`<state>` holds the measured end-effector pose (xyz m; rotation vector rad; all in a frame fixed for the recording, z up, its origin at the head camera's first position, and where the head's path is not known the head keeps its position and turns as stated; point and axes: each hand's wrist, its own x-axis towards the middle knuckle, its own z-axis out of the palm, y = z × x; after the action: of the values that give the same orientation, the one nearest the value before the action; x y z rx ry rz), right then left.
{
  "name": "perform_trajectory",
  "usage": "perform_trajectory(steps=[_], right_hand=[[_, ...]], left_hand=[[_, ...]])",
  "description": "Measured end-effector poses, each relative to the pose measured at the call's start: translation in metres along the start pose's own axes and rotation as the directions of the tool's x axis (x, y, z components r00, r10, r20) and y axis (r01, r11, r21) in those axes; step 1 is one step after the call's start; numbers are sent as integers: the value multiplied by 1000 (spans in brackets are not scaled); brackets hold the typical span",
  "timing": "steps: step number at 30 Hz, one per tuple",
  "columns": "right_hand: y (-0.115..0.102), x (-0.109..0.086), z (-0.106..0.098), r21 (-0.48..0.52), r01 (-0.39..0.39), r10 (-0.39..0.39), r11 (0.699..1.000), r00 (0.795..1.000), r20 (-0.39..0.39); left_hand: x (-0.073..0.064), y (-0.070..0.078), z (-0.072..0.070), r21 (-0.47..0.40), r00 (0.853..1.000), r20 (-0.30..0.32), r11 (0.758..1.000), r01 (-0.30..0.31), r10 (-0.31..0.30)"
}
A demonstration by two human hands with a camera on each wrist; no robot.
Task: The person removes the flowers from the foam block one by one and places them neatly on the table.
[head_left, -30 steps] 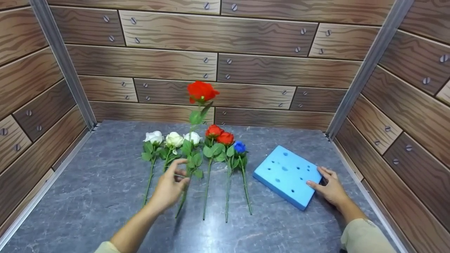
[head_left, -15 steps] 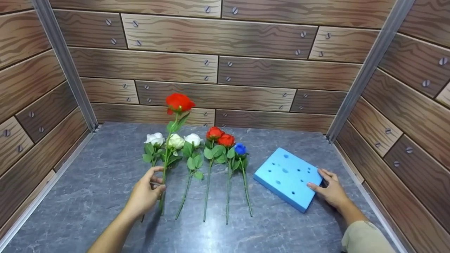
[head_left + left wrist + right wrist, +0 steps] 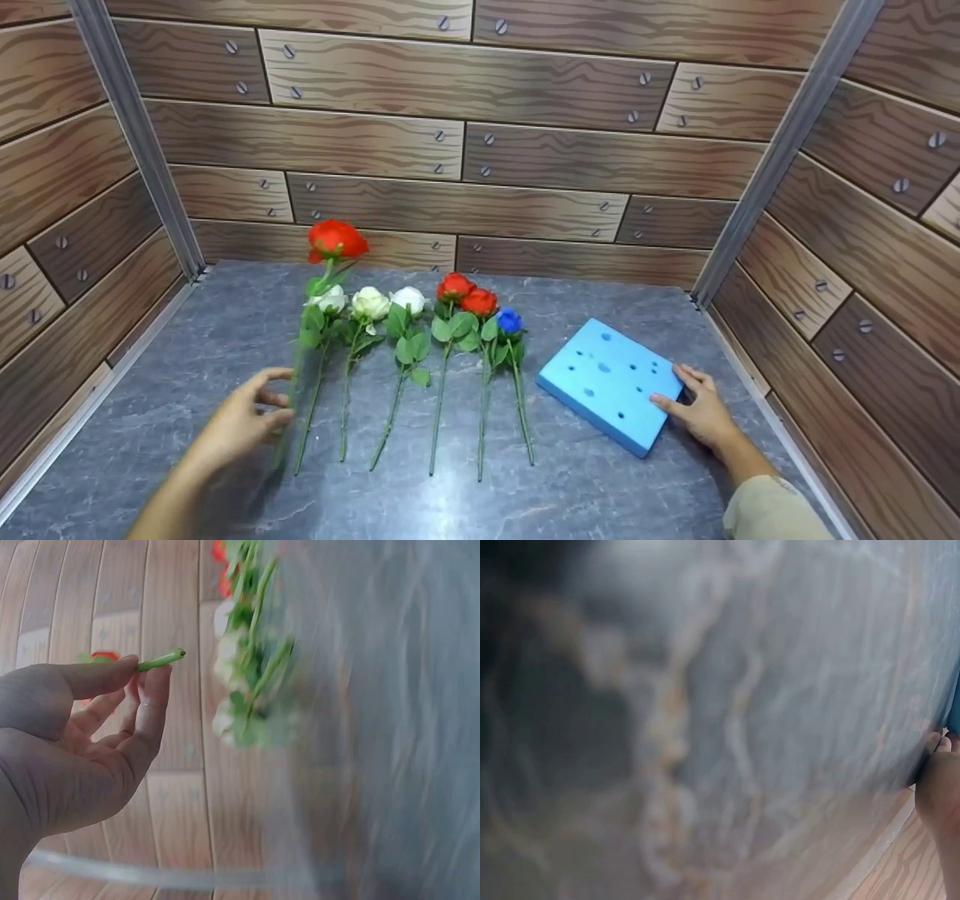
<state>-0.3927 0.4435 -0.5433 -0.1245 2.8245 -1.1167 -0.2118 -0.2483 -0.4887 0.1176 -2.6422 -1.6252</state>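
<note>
My left hand (image 3: 236, 420) pinches the green stem of a red rose (image 3: 335, 240) between thumb and fingers at the left of the row of flowers. The bloom stands up and leans slightly right, higher than the others. In the left wrist view the stem's cut end (image 3: 169, 658) pokes out past the thumb and fingertips. On the right, my right hand (image 3: 701, 411) grips the corner of a light blue foam block (image 3: 600, 394) with several holes in its top. The block lies flat, turned at an angle. The right wrist view is mostly blurred tabletop.
Beside the held rose lie a white rose (image 3: 330, 300), a cream rose (image 3: 370, 303), another white rose (image 3: 408, 300), two red roses (image 3: 455, 287) and a blue rose (image 3: 509, 321), stems toward me. Wood-patterned walls (image 3: 465, 142) enclose the grey marbled table (image 3: 540, 502).
My left hand has carried the red rose leftward and lower, from above the middle of the row to its left end. The right hand and foam block stay in place.
</note>
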Motion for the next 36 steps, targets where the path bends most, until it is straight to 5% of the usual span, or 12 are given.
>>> perform_trajectory(steps=[9, 17, 27, 36], right_hand=[[-1, 1, 1, 8, -4, 4, 1000, 1000, -1], [-1, 0, 0, -6, 5, -5, 1000, 1000, -1], [-2, -2, 0, 4, 0, 0, 1000, 1000, -8], [-3, -1, -1, 16, -11, 12, 1000, 1000, -13]], left_hand=[[-6, -13, -40, 32, 993, 38, 994, 107, -108], [-1, -31, -52, 62, 982, 91, 985, 162, -168], [11, -42, -72, 134, 985, 83, 981, 142, -154], [22, -41, -65, 281, 980, 73, 946, 159, -186]])
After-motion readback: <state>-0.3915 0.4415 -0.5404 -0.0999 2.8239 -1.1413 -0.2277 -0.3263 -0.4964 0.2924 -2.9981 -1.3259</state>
